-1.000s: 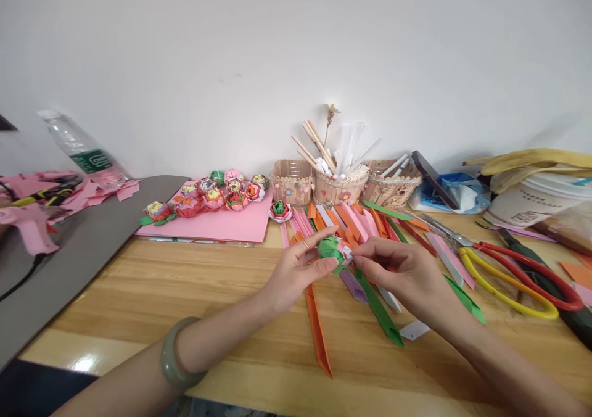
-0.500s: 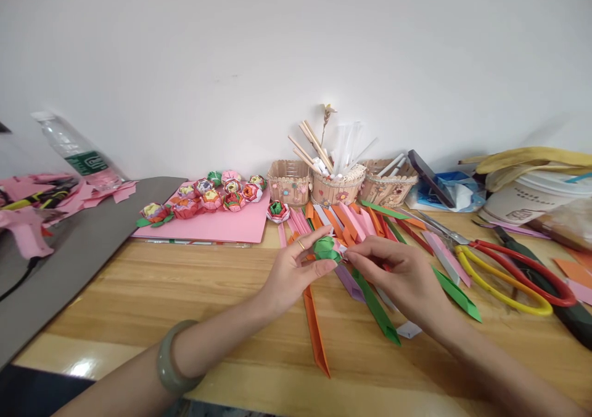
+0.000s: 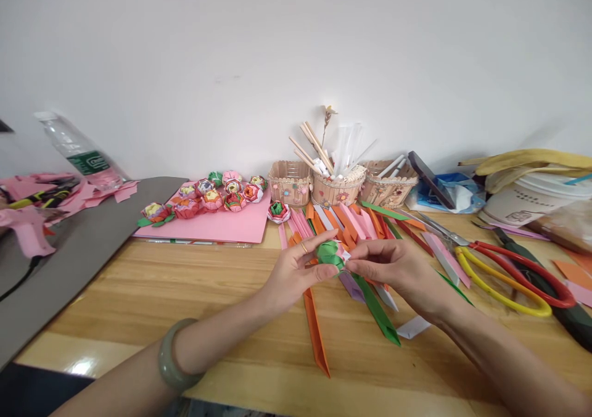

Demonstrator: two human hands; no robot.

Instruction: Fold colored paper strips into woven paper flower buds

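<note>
A small folded paper flower (image 3: 330, 253), green on the outside with pink and white petals, is held up over the table. My left hand (image 3: 298, 272) closes on its green side between thumb and fingers. From the right, my right hand (image 3: 395, 268) pinches the flower's pink and white edge with thumb and forefinger. Beneath and behind the hands lie many folded paper strips, among them an orange strip (image 3: 316, 334) and a green strip (image 3: 377, 309). Part of the strips is hidden by the hands.
Finished paper flowers (image 3: 211, 200) sit on pink paper (image 3: 217, 229) at the left. Decorated baskets (image 3: 289, 185) stand against the wall. Scissors (image 3: 513, 275) and a lidded tub (image 3: 522, 198) are on the right; a pink glue gun (image 3: 28, 235) and bottle (image 3: 83, 152) are on the left.
The flower and both hands have shifted slightly to the right. The flower has turned a little, so more of its pink and white petals show.
</note>
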